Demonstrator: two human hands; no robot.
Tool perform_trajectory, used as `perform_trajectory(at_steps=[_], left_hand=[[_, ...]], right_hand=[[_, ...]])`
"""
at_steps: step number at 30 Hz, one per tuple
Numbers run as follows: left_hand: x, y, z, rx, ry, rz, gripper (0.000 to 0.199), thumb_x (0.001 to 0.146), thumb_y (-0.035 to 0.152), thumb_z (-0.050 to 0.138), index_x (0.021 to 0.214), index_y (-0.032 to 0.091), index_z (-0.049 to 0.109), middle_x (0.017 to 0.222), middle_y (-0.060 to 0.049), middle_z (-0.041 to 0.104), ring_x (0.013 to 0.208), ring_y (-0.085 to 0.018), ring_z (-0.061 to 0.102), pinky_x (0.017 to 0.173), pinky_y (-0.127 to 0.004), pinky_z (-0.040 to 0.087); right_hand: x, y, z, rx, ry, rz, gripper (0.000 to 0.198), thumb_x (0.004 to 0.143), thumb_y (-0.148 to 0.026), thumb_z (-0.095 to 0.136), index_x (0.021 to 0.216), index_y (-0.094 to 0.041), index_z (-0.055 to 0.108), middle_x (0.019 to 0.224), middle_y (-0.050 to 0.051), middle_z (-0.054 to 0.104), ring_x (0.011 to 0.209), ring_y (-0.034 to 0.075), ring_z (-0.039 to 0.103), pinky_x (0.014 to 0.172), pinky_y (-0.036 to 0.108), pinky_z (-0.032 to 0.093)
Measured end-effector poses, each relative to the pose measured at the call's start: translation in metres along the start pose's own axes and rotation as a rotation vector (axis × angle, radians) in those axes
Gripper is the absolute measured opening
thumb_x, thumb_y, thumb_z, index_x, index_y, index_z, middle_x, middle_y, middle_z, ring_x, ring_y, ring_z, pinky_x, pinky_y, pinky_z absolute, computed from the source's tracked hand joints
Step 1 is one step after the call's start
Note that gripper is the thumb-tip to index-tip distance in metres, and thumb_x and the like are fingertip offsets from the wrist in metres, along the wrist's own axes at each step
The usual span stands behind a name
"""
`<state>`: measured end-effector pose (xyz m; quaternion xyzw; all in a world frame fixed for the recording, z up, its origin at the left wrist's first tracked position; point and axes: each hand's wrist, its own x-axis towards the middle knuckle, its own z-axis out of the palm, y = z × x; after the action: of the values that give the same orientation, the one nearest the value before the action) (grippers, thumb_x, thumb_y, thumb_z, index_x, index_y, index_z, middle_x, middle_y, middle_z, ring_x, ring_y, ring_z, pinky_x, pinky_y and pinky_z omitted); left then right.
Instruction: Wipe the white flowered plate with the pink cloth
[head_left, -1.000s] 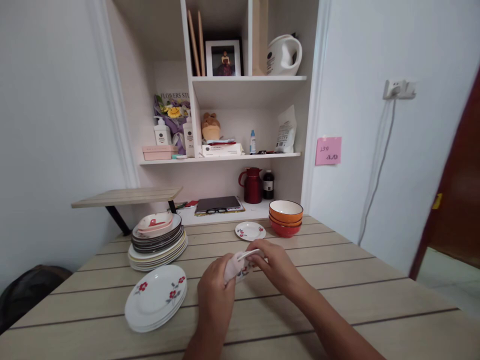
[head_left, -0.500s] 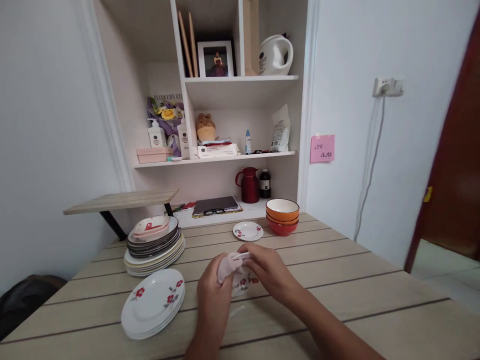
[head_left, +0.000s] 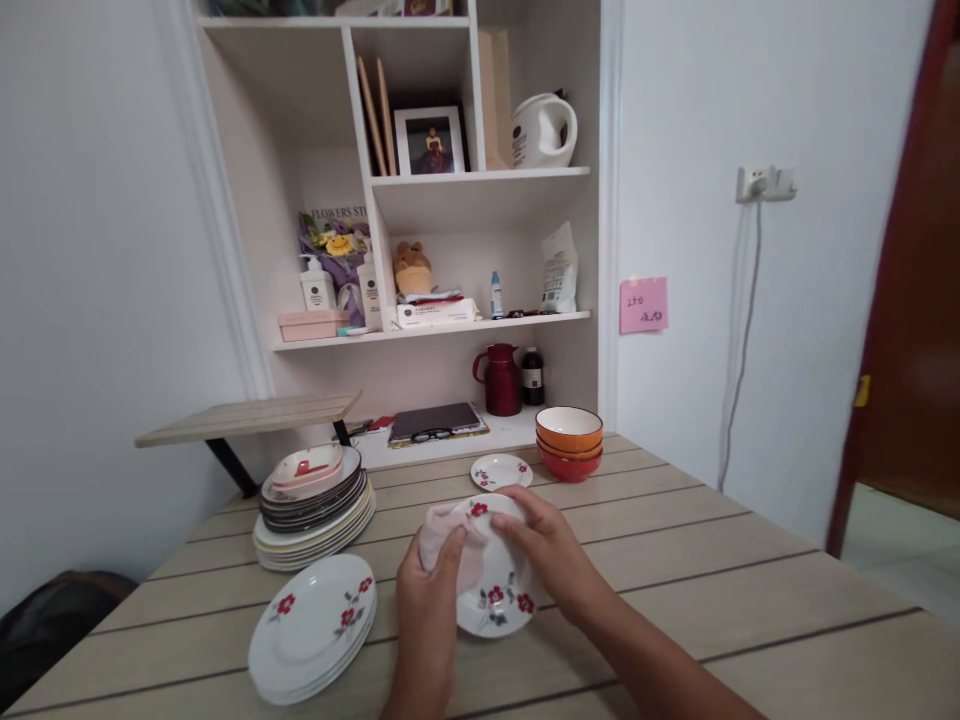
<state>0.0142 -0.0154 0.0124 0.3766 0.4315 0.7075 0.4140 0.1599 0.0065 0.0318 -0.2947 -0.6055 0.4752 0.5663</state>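
Note:
A small white plate with red flowers point(head_left: 499, 570) is held up above the table, its patterned face turned toward me. My right hand point(head_left: 551, 555) grips its upper right edge, thumb on the face and fingers behind. My left hand point(head_left: 431, 600) is closed on a pale pink cloth point(head_left: 450, 540), which lies over the plate's left side. Left of my hands stands a stack of larger white flowered plates point(head_left: 311, 625). Another small flowered plate point(head_left: 501, 470) lies on the table just beyond the held one.
Orange and red bowls point(head_left: 568, 450) are stacked at the back right. At the back left rises a mixed pile of plates point(head_left: 315, 510), topped by small pink-rimmed dishes point(head_left: 307, 466), near a raised wooden shelf point(head_left: 251, 415). A red jug point(head_left: 501, 380) stands in the cabinet behind.
The held plate has turned from nearly edge-on to face me, showing its flowers. The cloth has moved from its rim onto its left side. My view has tilted up slightly.

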Motion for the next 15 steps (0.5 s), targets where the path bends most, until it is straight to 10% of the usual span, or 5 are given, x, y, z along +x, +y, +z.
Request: perform_trajectory(at_steps=[15], left_hand=[[-0.003, -0.011, 0.002, -0.026, -0.029, -0.102, 0.059, 0.062, 0.050, 0.081, 0.104, 0.011, 0.070, 0.090, -0.012, 0.076, 0.077, -0.025, 0.072, 0.064, -0.029, 0.056]], right_hand=[[-0.002, 0.013, 0.016, 0.443, 0.279, 0.108, 0.043, 0.075, -0.040, 0.075, 0.111, -0.023, 0.057, 0.086, 0.002, 0.072, 0.068, 0.018, 0.065, 0.062, 0.027, 0.049]])
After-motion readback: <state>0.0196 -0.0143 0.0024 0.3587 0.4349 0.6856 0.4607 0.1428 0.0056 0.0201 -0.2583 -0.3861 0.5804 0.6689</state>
